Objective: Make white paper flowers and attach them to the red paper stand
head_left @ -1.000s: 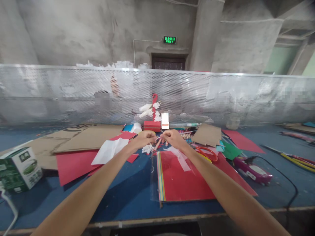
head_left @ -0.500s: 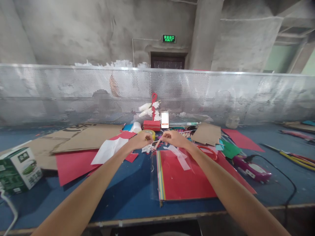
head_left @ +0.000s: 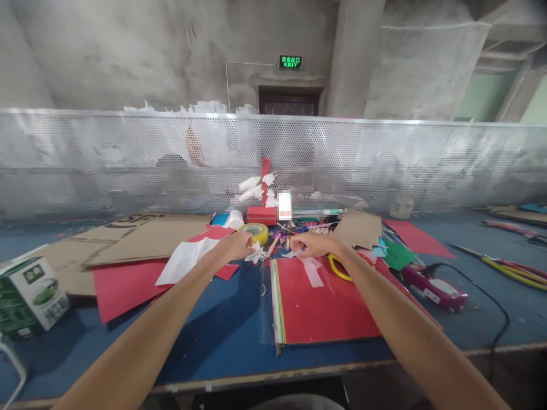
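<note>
My left hand (head_left: 239, 246) is closed in a pinch beside a white paper flower (head_left: 255, 254); whether its fingertips hold anything is hidden. My right hand (head_left: 314, 244) bends down over the left end of the thin white paper strips (head_left: 314, 271), its fingertips closed on a strip. Those strips lie across the top of a stack of red paper (head_left: 325, 313) in a clear sleeve. A pinkish stick (head_left: 273, 246) rests between my hands. Behind my left hand is a roll of yellow tape (head_left: 258, 232). Yellow scissor handles (head_left: 339, 269) show beneath my right wrist.
A red box (head_left: 262, 215) with a stem of white flowers (head_left: 268, 179) stands against the perforated metal screen (head_left: 342, 165). Cardboard sheets (head_left: 132, 242) and a green-white carton (head_left: 38, 296) are left. A purple device (head_left: 436, 290) with a cable and long-nosed pliers (head_left: 508, 267) lie right.
My hands have moved apart from where they met over the pinkish stick. My right hand has gone right and down to the white strips; the left has drawn back slightly left.
</note>
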Demonstrator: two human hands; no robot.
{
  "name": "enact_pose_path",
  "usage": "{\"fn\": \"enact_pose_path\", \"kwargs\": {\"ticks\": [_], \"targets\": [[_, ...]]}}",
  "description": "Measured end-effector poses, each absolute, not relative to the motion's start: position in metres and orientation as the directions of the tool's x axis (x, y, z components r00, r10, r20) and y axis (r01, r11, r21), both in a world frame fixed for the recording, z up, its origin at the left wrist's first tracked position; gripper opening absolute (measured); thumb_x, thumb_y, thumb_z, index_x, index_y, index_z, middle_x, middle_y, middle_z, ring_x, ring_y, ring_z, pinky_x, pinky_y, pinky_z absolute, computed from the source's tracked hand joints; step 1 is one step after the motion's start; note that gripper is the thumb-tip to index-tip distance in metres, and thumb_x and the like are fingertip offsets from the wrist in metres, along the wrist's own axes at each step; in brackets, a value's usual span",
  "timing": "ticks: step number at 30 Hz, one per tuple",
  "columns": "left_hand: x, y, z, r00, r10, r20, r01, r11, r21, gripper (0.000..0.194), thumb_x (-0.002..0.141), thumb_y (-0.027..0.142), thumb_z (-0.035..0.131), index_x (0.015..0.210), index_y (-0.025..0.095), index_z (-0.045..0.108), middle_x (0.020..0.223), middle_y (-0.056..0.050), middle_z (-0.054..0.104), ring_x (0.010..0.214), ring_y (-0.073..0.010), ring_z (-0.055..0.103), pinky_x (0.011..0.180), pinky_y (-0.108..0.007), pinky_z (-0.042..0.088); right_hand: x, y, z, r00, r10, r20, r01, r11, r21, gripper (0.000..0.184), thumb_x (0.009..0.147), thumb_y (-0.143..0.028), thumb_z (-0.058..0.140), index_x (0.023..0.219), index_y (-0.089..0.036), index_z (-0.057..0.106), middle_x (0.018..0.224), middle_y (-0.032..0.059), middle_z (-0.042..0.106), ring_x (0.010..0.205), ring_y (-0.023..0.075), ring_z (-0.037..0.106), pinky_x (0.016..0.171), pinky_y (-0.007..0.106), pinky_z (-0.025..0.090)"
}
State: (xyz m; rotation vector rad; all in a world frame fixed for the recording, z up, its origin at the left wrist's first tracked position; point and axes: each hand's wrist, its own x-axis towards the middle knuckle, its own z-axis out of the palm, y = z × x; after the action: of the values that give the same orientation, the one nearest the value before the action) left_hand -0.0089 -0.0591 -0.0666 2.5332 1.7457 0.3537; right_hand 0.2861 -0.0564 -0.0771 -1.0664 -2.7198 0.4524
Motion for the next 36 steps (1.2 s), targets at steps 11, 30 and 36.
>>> {"fn": "enact_pose_path", "kwargs": {"ticks": [11,30,36], "targets": [[0.015,-0.085,-0.053,0.670,0.661,0.338,0.516,-0.742,0.429,0.034,0.082,0.036,0.062,0.112,0.021,0.058,0.117,-0.009,0.063,0.095,-0.0198,0.064,0.085,-0.034,0.050,0.274,-0.060,-0.071,-0.636,0.729,0.254,0.457,0.620,-0.638,0.017,0.083,-0.032,0.062,0.088,-0.016,0.058,0.072,0.0005,0.061,0.062,0.0116,0.053,0.057,0.022,0.037],[0.025,-0.080,-0.057,0.350,0.888,0.298,-0.015,-0.313,0.950,0.029,0.076,0.022,0.070,0.102,0.019,0.058,0.097,-0.008,0.065,0.088,-0.0170,0.067,0.082,-0.033,0.056,0.252,-0.086,-0.057,-0.549,0.767,0.332,0.206,0.509,-0.836,0.036,0.074,-0.046,0.073,0.088,-0.016,0.057,0.074,0.0006,0.064,0.059,0.0097,0.053,0.056,0.022,0.040],[0.025,-0.076,-0.055,0.230,0.830,0.509,0.152,-0.547,0.823,0.026,0.079,0.022,0.064,0.103,0.020,0.052,0.092,-0.005,0.062,0.083,-0.0157,0.064,0.078,-0.032,0.055,0.247,-0.084,-0.057,-0.503,0.764,0.403,0.212,0.562,-0.800,0.035,0.077,-0.049,0.068,0.083,-0.015,0.062,0.071,0.0006,0.060,0.065,0.0126,0.056,0.060,0.025,0.044]]}}
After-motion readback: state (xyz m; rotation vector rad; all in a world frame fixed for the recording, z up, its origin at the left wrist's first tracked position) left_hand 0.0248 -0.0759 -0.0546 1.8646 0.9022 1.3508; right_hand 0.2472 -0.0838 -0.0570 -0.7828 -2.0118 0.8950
